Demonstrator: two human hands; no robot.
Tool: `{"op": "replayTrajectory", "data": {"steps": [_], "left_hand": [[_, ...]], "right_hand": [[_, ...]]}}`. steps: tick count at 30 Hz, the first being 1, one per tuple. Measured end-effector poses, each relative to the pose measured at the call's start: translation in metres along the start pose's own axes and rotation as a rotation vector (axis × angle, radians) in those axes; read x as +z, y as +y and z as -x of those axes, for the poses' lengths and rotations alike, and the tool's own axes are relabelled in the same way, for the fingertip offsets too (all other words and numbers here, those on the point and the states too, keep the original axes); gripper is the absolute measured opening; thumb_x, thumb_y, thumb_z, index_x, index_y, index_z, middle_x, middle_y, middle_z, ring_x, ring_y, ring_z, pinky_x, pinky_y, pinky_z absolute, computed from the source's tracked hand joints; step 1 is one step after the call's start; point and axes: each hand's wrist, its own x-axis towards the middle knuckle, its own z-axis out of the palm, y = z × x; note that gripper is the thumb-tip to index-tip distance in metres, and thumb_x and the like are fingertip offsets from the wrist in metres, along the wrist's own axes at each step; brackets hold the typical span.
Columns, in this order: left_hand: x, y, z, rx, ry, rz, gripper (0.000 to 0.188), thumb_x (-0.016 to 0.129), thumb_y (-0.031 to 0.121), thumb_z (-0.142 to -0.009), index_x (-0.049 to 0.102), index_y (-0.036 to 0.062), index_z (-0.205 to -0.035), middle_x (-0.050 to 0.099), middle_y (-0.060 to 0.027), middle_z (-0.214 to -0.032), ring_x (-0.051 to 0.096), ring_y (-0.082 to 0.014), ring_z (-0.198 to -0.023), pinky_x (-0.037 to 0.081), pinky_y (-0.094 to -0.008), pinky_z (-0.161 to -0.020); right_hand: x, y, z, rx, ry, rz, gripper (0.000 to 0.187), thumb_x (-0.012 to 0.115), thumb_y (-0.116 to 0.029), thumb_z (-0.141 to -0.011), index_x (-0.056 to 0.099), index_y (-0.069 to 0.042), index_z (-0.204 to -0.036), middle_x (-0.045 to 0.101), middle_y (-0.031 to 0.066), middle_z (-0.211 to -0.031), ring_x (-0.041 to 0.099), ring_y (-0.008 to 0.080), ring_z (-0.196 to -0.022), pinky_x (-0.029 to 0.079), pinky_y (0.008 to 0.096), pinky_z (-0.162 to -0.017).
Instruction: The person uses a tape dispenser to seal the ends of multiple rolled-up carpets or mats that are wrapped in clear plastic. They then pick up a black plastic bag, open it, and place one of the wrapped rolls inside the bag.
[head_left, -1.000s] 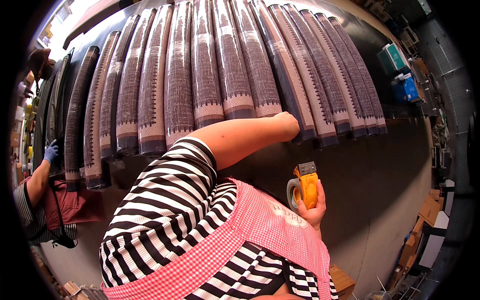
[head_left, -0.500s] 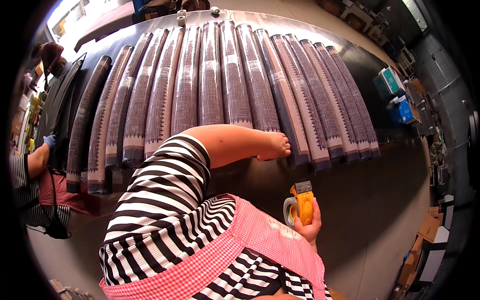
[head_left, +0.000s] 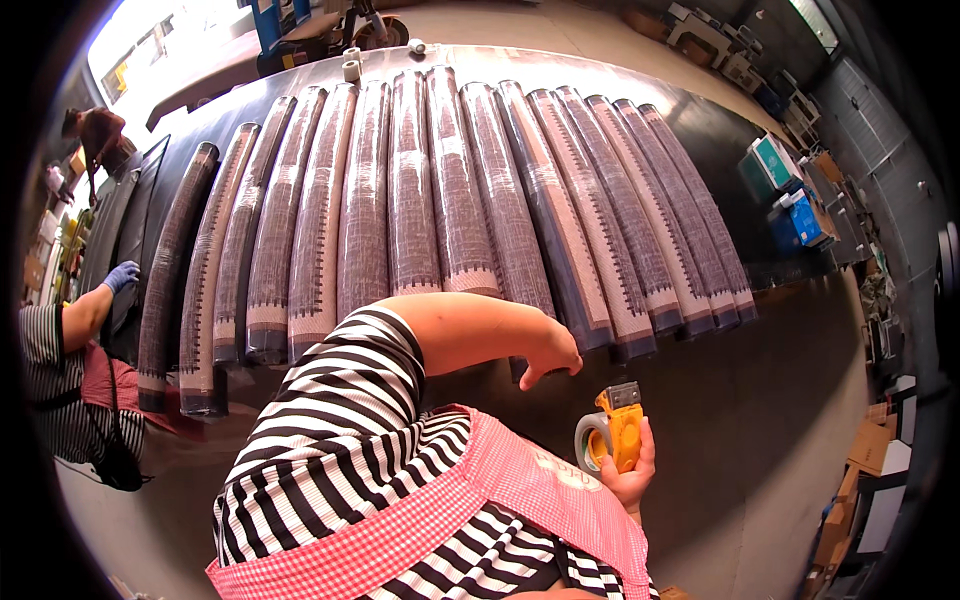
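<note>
Several long rolls of grey-brown woven matting (head_left: 410, 200), wrapped in shiny clear film, lie side by side across a dark table. My left arm reaches over their near ends, and my left hand (head_left: 549, 355) is bent downward by the end of a roll right of the middle. Its thumb and fingers are apart with nothing seen between them; whether it touches the roll I cannot tell. Lower right, my right hand (head_left: 632, 478) grips a yellow tape dispenser (head_left: 626, 436) loaded with a roll of tape (head_left: 588, 442), its metal head pointing up, apart from the rolls.
At the left, a co-worker's blue-gloved hand (head_left: 122, 276) rests by a dark sheet (head_left: 125, 215). Small white tape rolls (head_left: 351, 70) stand on the table's far edge. A teal box (head_left: 776, 160) and a blue box (head_left: 808, 218) sit at the right end. Cardboard (head_left: 872, 445) lies lower right.
My left hand has come off the roll end toward me, its fingers spreading. The dispenser in my right hand sits slightly lower in view. The co-worker's gloved hand has shifted right.
</note>
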Motion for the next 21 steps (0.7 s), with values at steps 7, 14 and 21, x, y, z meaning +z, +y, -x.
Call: {"op": "replayTrajectory", "data": {"steps": [7,14,21], "left_hand": [[-0.023,0.035,0.033,0.028,0.614,0.472,0.043,0.082,0.034,-0.080,0.071,0.0064,-0.111,0.069,-0.0105,-0.112,0.063,-0.0304,-0.112,0.050,-0.0406,-0.097],[-0.044,0.096,0.041,-0.032,0.722,1.968,0.089,0.022,0.075,-0.098,0.069,0.0022,-0.119,0.070,-0.0078,-0.112,0.062,-0.0174,-0.104,0.046,-0.0319,-0.092],[-0.060,0.110,0.043,-0.001,0.869,1.623,0.059,0.052,0.050,-0.102,0.066,-0.0032,-0.122,0.070,-0.0108,-0.118,0.064,-0.0177,-0.109,0.047,-0.0360,-0.100]], "right_hand": [[-0.010,-0.019,-0.024,-0.127,-0.012,0.123,0.084,0.071,-0.002,-0.070,0.042,-0.002,-0.149,0.058,0.0160,-0.129,0.061,0.0278,-0.117,0.048,0.0394,-0.102],[-0.014,-0.069,-0.076,-0.592,-0.131,0.369,0.090,0.075,-0.003,-0.063,0.044,-0.006,-0.147,0.058,0.0167,-0.109,0.059,0.0303,-0.092,0.050,0.0406,-0.082],[-0.027,-0.069,-0.082,-0.641,-0.126,0.420,0.094,0.081,-0.002,-0.059,0.048,-0.011,-0.146,0.060,0.0147,-0.107,0.062,0.0284,-0.085,0.053,0.0367,-0.071]]}}
